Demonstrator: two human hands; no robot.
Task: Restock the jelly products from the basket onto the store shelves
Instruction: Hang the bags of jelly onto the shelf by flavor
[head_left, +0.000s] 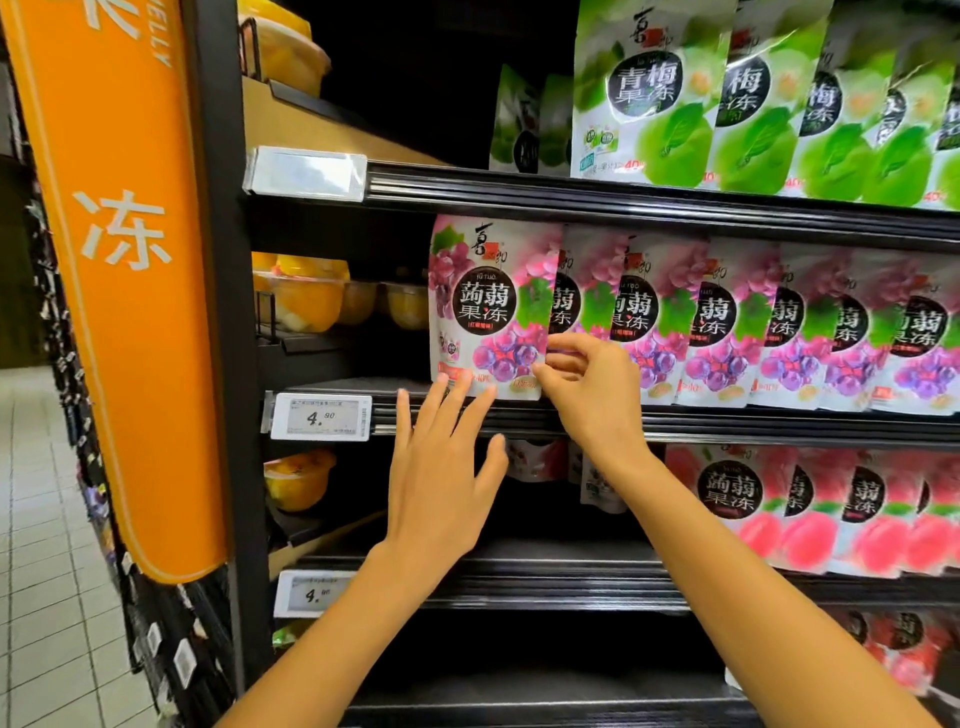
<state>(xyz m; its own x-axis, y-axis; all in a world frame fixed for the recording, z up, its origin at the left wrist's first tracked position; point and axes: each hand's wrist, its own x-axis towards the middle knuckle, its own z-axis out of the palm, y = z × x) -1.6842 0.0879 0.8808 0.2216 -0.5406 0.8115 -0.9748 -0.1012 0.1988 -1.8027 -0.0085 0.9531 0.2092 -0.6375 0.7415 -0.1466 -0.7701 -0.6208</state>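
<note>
grape jelly pouch (483, 306) upright, facing out | right hand (592, 389) pinching edge

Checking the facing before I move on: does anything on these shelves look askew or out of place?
Mostly tidy. The leftmost grape pouch stands forward of its row, the right hand pinching its lower edge, the left hand touching it. One shelf down, two pouches sit pushed back and slumped, out of line with the peach row.
</note>
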